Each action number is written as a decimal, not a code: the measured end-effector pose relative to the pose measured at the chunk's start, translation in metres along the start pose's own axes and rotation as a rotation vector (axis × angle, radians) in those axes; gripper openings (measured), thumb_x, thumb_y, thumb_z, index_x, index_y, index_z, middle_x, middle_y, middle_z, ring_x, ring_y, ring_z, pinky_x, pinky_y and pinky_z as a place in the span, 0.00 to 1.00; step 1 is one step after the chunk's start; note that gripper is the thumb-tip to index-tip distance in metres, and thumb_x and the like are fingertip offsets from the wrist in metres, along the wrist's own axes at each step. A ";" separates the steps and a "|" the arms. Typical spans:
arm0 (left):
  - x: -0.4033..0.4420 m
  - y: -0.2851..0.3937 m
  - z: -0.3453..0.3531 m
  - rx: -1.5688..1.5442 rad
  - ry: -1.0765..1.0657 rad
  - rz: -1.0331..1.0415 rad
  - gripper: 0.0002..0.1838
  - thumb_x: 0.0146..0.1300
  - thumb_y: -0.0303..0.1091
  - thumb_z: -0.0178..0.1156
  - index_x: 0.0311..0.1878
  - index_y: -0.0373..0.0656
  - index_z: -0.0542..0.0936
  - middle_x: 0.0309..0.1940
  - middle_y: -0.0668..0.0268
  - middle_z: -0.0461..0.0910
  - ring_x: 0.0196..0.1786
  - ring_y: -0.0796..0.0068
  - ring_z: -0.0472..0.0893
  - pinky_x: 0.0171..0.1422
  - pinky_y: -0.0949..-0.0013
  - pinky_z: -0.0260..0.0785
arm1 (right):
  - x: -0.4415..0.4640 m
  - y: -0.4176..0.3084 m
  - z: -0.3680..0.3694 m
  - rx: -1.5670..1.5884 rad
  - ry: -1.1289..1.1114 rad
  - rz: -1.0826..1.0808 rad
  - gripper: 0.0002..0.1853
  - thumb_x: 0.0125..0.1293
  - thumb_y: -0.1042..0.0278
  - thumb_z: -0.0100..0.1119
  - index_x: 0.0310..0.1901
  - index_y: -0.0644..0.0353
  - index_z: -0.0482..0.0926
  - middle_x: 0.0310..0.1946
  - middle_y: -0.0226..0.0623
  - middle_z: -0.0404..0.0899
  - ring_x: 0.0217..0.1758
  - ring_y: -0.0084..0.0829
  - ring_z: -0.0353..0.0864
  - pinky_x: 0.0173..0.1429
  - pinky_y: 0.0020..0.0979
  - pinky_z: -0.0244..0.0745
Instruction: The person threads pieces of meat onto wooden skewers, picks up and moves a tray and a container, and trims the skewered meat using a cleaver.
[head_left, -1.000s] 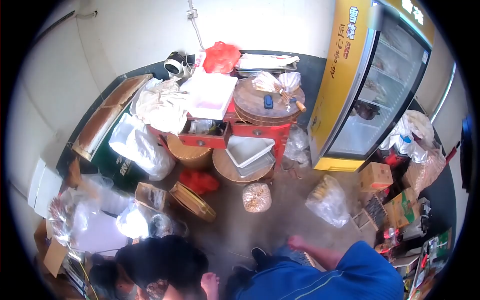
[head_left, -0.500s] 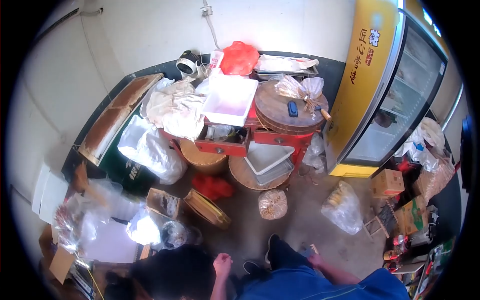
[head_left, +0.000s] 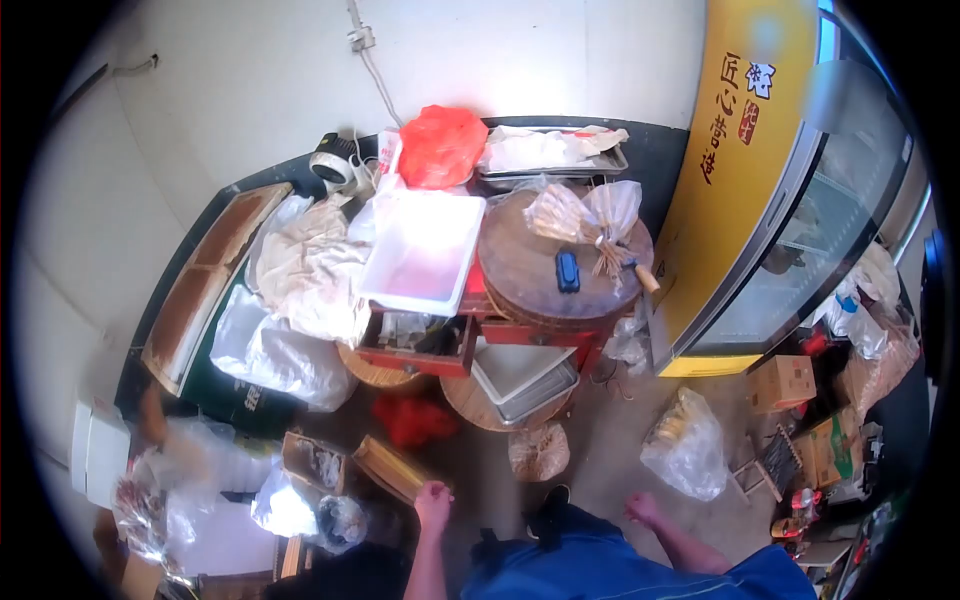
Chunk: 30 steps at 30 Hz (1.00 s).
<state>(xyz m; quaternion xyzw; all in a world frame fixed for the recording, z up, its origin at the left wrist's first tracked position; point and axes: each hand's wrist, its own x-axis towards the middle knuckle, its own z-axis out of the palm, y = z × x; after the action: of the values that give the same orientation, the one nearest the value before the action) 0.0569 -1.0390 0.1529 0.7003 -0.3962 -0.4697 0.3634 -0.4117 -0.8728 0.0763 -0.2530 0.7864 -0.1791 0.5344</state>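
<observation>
My left hand [head_left: 433, 506] hangs low in the middle, fingers curled in, and nothing shows in it. It is nearest to a narrow open cardboard box [head_left: 390, 468] on the floor. My right hand [head_left: 642, 509] is held out to the right of my blue clothing [head_left: 560, 555], its fingers also curled with nothing visible in them. Beyond it a clear plastic bag with yellowish contents [head_left: 688, 445] lies on the floor. Ahead stands a red table with a pulled-out drawer [head_left: 415, 340]. A round chopping board [head_left: 525, 255] on it carries a blue object [head_left: 568, 271] and a bag of skewers [head_left: 590, 215].
A white tub [head_left: 425, 250], red plastic bag [head_left: 442, 147] and crumpled cloth [head_left: 312, 260] cover the table. A yellow glass-door fridge [head_left: 735, 180] stands right. Boxes [head_left: 780, 385] line the right side; plastic bags [head_left: 285, 505] crowd the left. A bagged bundle [head_left: 539, 452] sits on the floor ahead.
The view has moved closer to the table, which now appears lower and larger. My left hand has risen slightly; my right hand has shifted a little right. Both are curled.
</observation>
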 end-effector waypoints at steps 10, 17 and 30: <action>0.117 0.161 0.062 -0.238 -0.119 0.060 0.08 0.64 0.28 0.59 0.45 0.39 0.75 0.33 0.64 0.79 0.29 0.78 0.81 0.28 0.79 0.71 | 0.025 -0.229 -0.085 -0.114 0.824 -0.715 0.12 0.58 0.74 0.54 0.44 0.63 0.77 0.33 0.42 0.77 0.35 0.36 0.78 0.41 0.35 0.73; 0.225 0.224 0.066 -0.466 -0.132 -0.049 0.16 0.68 0.41 0.55 0.51 0.41 0.70 0.41 0.61 0.77 0.33 0.71 0.82 0.29 0.74 0.73 | 0.052 -0.321 -0.146 -0.132 1.134 -0.767 0.24 0.57 0.75 0.56 0.58 0.63 0.69 0.59 0.45 0.70 0.55 0.42 0.75 0.60 0.36 0.70; 0.296 0.274 0.076 -0.667 -0.249 -0.162 0.15 0.65 0.43 0.61 0.45 0.40 0.77 0.37 0.65 0.79 0.38 0.72 0.80 0.35 0.69 0.72 | 0.091 -0.416 -0.171 -0.371 0.830 -0.472 0.23 0.60 0.63 0.57 0.56 0.62 0.70 0.58 0.56 0.70 0.62 0.51 0.69 0.62 0.43 0.65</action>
<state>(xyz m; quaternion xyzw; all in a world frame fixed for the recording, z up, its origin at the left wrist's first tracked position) -0.0014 -1.4301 0.2623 0.5098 -0.2056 -0.6822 0.4821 -0.5127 -1.2605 0.2999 -0.4219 0.8722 -0.2379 0.0684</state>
